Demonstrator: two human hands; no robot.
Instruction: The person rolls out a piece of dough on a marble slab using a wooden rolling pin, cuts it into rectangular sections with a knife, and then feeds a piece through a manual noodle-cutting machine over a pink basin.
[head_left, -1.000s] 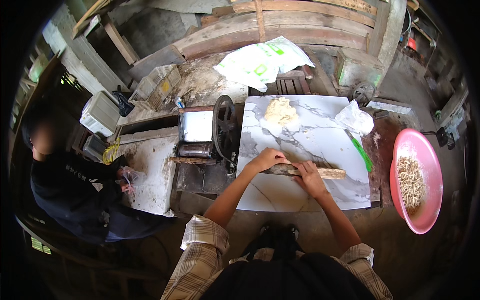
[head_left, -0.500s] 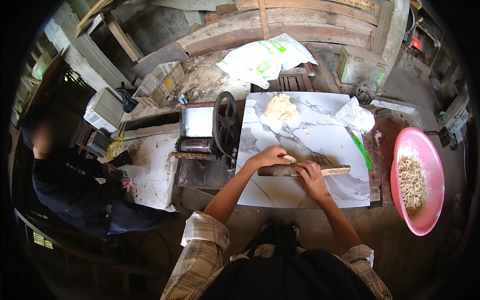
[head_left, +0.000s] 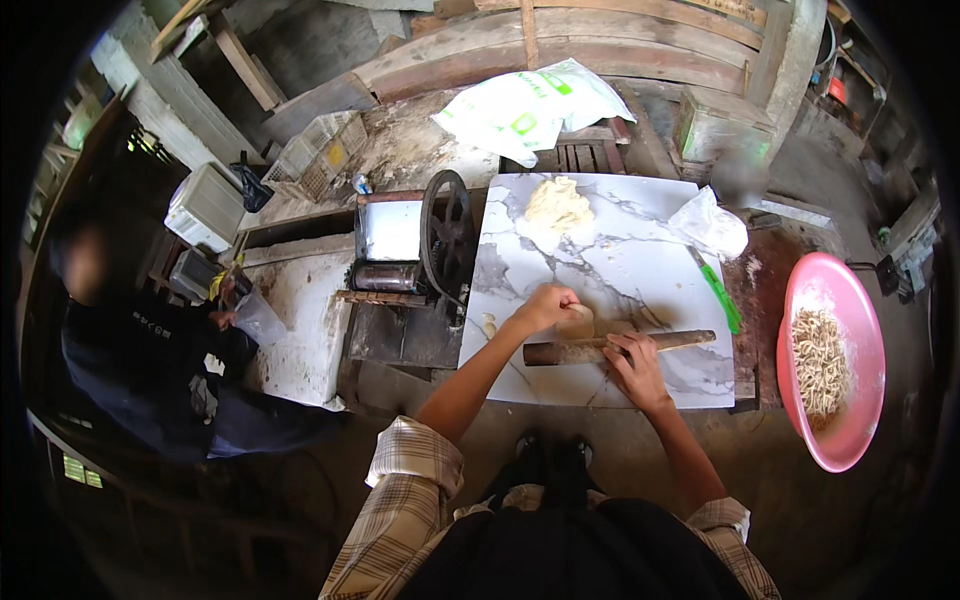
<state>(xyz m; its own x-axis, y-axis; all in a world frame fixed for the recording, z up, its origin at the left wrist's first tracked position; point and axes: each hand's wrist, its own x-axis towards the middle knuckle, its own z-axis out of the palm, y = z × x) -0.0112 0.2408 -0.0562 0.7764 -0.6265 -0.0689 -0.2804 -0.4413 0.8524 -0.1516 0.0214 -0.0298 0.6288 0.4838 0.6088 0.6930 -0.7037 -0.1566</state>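
Observation:
My left hand (head_left: 546, 308) pinches the edge of a small pale piece of dough (head_left: 579, 322), which lies flat on the white marble-patterned board (head_left: 500, 384). Just nearer to me, a dark wooden rolling pin (head_left: 562, 353) lies crosswise. My right hand (head_left: 638, 368) is closed over the middle of it, fingers on top. Farther back on the board rests a big lump of dough (head_left: 558, 205). A green-handled knife (head_left: 718, 298) lies toward the right edge, beside a crumpled white plastic bag (head_left: 710, 226).
At right stands a pink basin (head_left: 872, 350) holding pale dough strips (head_left: 820, 360). A hand-cranked roller machine (head_left: 390, 275) with a big wheel (head_left: 446, 238) adjoins the board's left. A white sack (head_left: 545, 105) lies behind. A co-worker (head_left: 150, 350) in dark clothes handles a clear bag (head_left: 258, 318) at left.
The rolling pin has shifted toward me and to the right with my right hand. The small dough piece now lies flatter and more in view. The co-worker has raised the clear bag.

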